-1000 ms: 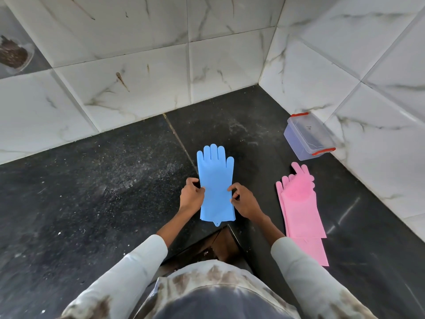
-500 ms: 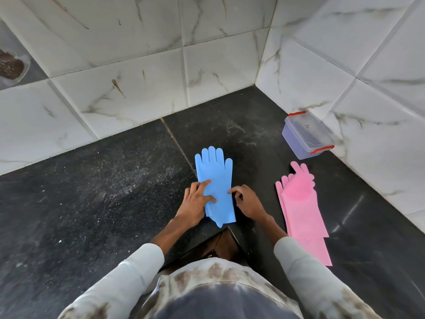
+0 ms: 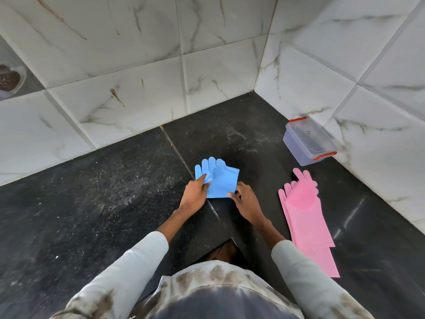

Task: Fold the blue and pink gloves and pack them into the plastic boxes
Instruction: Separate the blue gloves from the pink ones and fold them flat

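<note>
Since the earlier frame, the blue glove [image 3: 218,181], which lay flat and full-length, has its cuff half doubled up over its palm, so it now reads as a short, squarish pad on the black counter [image 3: 96,203]. The left hand [image 3: 193,194] pinches its left edge and the right hand [image 3: 244,201] pinches its near right corner, with the glove lying between and just beyond the fingertips. Its fingers point away toward the tiled wall [image 3: 138,84], and that near-to-far axis is much shortened, while the pink gloves [image 3: 303,215] lie flat well right of the right hand and the closed plastic box [image 3: 309,140] sits beyond them.
</note>
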